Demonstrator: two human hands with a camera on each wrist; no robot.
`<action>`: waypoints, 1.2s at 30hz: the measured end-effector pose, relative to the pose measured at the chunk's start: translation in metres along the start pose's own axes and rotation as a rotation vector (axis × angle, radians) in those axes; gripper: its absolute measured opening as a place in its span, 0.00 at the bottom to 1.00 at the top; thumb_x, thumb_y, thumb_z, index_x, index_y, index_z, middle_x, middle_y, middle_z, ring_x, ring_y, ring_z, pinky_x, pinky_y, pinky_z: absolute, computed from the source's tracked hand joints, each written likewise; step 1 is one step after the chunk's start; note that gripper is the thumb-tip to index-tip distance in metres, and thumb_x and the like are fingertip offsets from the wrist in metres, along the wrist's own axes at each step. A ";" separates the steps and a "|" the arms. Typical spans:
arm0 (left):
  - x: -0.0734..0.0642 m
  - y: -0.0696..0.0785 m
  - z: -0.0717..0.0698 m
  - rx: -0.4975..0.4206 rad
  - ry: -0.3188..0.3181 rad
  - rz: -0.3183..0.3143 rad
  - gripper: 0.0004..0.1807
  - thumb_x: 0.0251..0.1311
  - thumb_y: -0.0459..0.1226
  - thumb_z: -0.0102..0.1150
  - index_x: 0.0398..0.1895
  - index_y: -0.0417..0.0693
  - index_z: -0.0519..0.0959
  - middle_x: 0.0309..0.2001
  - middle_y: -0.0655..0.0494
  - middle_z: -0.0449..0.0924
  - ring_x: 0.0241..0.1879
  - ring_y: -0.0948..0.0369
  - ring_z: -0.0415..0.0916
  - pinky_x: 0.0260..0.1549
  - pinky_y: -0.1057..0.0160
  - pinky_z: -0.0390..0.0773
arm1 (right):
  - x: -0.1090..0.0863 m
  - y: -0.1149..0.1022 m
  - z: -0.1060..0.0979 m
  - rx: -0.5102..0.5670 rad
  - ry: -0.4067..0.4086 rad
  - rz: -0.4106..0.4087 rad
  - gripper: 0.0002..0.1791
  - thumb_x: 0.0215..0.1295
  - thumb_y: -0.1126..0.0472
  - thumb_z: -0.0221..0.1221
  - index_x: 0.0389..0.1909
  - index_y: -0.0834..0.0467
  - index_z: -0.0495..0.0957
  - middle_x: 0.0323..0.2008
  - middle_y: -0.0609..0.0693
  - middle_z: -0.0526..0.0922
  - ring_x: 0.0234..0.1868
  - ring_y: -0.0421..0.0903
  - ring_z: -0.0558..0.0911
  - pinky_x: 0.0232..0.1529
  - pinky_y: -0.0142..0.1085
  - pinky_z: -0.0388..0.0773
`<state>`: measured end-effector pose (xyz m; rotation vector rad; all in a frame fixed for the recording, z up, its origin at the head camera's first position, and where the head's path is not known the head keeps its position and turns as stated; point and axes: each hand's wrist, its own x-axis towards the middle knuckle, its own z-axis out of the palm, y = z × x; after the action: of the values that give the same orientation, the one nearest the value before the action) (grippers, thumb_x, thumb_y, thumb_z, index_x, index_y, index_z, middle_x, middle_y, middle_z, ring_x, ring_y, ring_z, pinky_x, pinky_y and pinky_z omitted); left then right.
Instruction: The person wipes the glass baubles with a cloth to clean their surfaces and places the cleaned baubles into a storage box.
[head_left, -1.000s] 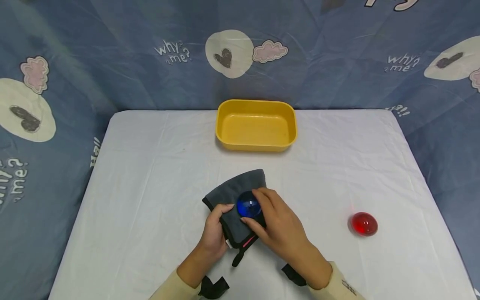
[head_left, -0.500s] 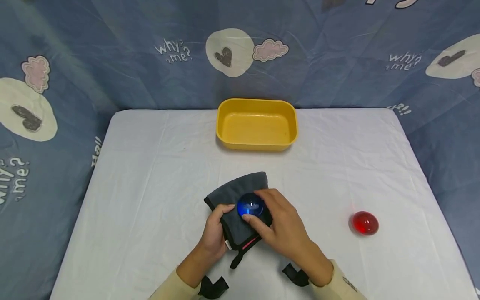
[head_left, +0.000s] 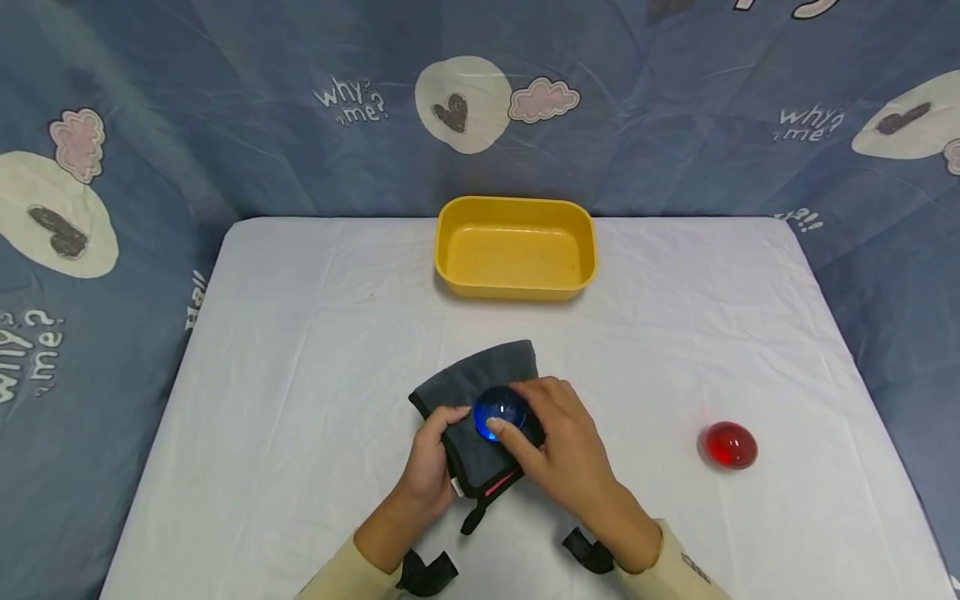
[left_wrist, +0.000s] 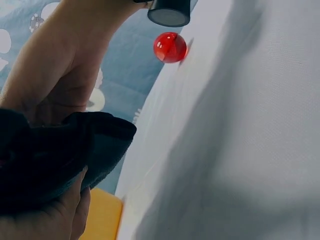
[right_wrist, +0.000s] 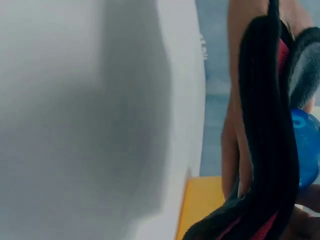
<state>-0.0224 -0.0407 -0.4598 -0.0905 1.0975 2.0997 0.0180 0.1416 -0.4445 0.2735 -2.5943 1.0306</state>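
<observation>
With right-hand fingers (head_left: 535, 398) curled in a pinch, holding a translucent blue ball (head_left: 498, 404) against a black-edged dark-grey fabric pad (head_left: 478, 371); gripping the pad's left edge with left-hand fingers (head_left: 438, 423). Compared with half a second ago, reaching slightly farther over the ball with the right thumb (head_left: 514, 438), apparently turning it against the fabric, not parting the two. Leaving a glossy red ball (head_left: 730, 445) and a yellow rectangular tray (head_left: 516, 292) unmoved on the white-covered bench (head_left: 300, 375).
</observation>
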 end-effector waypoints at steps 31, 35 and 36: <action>0.000 -0.002 0.008 0.011 0.062 -0.010 0.25 0.72 0.42 0.37 0.63 0.33 0.67 0.51 0.53 0.80 0.48 0.63 0.82 0.50 0.64 0.83 | -0.003 0.012 0.008 0.047 0.073 -0.037 0.32 0.69 0.35 0.63 0.53 0.61 0.80 0.46 0.52 0.81 0.48 0.48 0.79 0.47 0.43 0.81; 0.002 -0.004 0.008 0.019 0.053 -0.023 0.25 0.73 0.43 0.36 0.61 0.33 0.67 0.50 0.53 0.79 0.48 0.63 0.82 0.50 0.64 0.83 | -0.003 0.012 0.008 0.068 0.070 0.012 0.27 0.68 0.40 0.66 0.50 0.61 0.81 0.43 0.51 0.82 0.47 0.48 0.77 0.45 0.43 0.80; 0.002 -0.004 0.008 0.018 0.056 -0.028 0.25 0.72 0.43 0.36 0.62 0.32 0.67 0.51 0.53 0.79 0.48 0.63 0.82 0.50 0.63 0.83 | -0.003 0.012 0.008 0.069 0.066 0.024 0.26 0.68 0.42 0.67 0.49 0.61 0.82 0.43 0.50 0.82 0.46 0.48 0.77 0.44 0.43 0.80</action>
<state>-0.0191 -0.0320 -0.4583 -0.1555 1.1413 2.0732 0.0152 0.1451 -0.4584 0.2216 -2.5123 1.1192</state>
